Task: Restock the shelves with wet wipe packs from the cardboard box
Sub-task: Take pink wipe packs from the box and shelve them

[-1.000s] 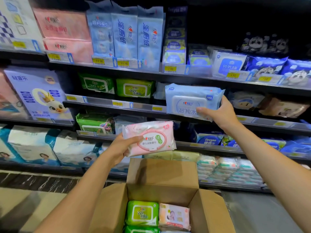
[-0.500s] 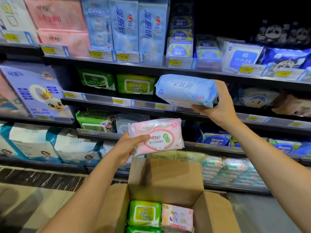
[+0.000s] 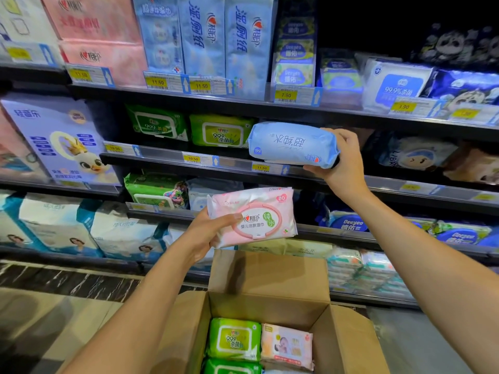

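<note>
Gripping blue pack, print inverted, "80", in right hand above "11.50" tag. Pinching pink pack, "80", in left hand over box holding "999" green pack.

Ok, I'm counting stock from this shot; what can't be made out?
Head view:
- Shelf space behind the blue pack: hidden by it and the right hand.
- Front contents of the cardboard box: cut off by the bottom edge.
- Far-right price tag: blurred.
- Left end of the pink pack: covered by the left hand.
</note>
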`<state>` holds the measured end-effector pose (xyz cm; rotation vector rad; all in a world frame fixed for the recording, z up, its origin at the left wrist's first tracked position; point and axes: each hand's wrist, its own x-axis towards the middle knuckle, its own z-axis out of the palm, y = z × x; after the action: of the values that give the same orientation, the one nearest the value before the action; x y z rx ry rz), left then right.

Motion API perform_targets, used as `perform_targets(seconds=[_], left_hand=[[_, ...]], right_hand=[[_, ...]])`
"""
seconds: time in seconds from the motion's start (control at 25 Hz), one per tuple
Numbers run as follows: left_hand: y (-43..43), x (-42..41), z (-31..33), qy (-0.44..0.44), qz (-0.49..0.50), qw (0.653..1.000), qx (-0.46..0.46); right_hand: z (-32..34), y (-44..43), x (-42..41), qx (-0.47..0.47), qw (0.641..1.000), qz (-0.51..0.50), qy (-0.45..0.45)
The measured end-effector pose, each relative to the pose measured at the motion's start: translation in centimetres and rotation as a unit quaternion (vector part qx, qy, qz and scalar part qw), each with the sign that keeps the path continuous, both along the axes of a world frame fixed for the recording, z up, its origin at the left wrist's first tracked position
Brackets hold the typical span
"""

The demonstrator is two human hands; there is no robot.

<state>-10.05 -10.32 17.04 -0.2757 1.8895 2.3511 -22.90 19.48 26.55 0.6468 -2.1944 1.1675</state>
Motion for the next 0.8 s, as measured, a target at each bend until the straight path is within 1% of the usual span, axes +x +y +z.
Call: perform_targets(seconds=[0.2, 0.36, 0.48, 0.52, 0.6, 0.68, 0.8], left_hand=[[-0.3, -0.2, -0.4, -0.008, 0.016, 1.000, 0.018], [-0.4, -0.3, -0.5, -0.004, 0.009, 1.000, 0.020], [-0.5, -0.3, -0.5, -0.001, 0.004, 1.000, 0.025], [-0.5, -0.3, -0.6, -0.003, 0.007, 1.000, 0.023], [-0.6, -0.3, -0.8, -0.006, 0.009, 1.000, 0.014], [-0.6, -0.1, -0.8, -0.006, 0.006, 1.000, 0.005], [-0.6, -0.1, -0.8, 0.001, 0.003, 1.000, -0.002]], right_hand=[[-0.6, 0.1, -1.3, -0.026, 0.993, -0.068, -0.095], [0.9, 0.5, -2.5, 0.002, 0.978, -0.090, -0.189], [1.8, 1.2, -4.0, 0.027, 0.955, -0.091, -0.279], [1.9, 1.4, -4.4, 0.039, 0.950, -0.092, -0.297], [2.3, 1.6, -4.7, 0.069, 0.942, -0.116, -0.307], [2.3, 1.6, -4.8, 0.097, 0.943, -0.131, -0.290], [2.0, 1.1, -4.8, 0.095, 0.952, -0.133, -0.259]])
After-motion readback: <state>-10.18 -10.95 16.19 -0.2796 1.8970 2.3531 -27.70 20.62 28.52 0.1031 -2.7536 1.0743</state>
